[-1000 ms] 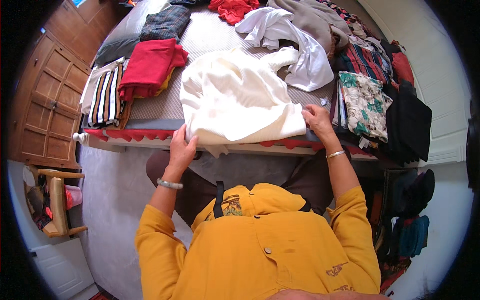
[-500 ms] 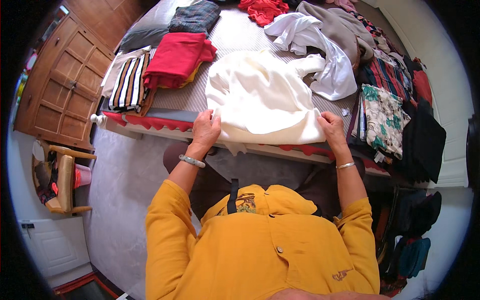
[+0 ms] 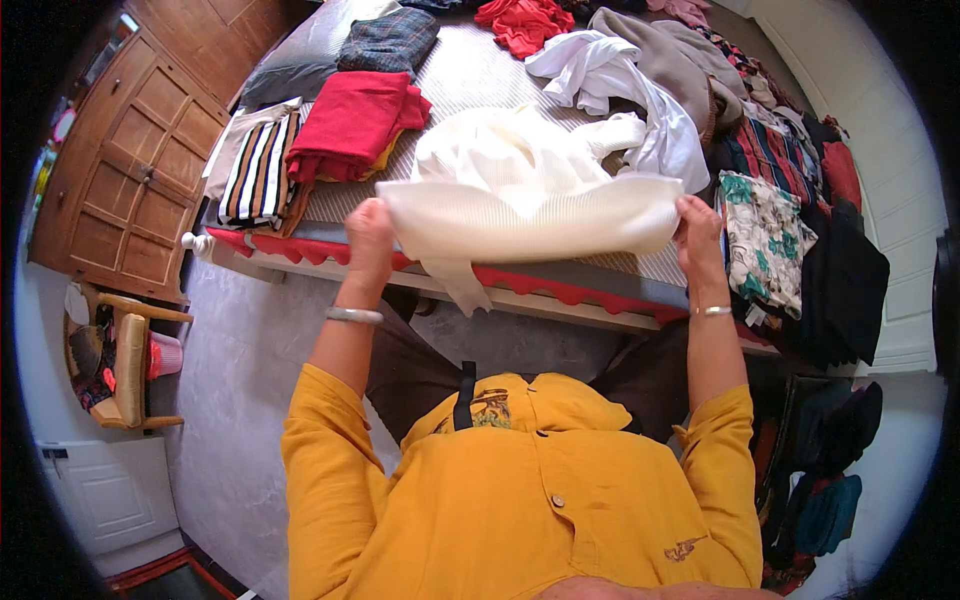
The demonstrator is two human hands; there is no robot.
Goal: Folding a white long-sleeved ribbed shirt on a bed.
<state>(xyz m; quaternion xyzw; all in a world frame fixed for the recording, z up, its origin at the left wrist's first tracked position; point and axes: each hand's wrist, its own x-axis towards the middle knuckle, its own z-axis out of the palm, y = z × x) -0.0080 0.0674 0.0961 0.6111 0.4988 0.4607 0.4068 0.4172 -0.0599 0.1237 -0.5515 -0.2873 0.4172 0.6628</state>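
A cream ribbed garment [image 3: 530, 205] lies on the bed [image 3: 600, 285], its near hem lifted off the mattress and stretched level between my hands. My left hand [image 3: 368, 235] grips the hem's left corner. My right hand [image 3: 698, 230] grips the right corner. A loose strip of the cloth hangs down past the bed's red scalloped edge. The far part of the garment stays bunched on the grey mattress. Each of my wrists wears a bangle, and my sleeves are yellow.
Folded red clothes [image 3: 352, 122], a striped folded piece [image 3: 258, 170] and a plaid one [image 3: 385, 40] lie at the left. A white shirt [image 3: 620, 85] and a pile of mixed clothes [image 3: 770, 200] crowd the right. Wooden cupboard [image 3: 130, 190] and chair [image 3: 120, 360] stand left.
Both hands have lifted the garment's near hem off the bed and pulled it taut; before, they pressed it flat at the bed's edge. The view has shifted slightly.
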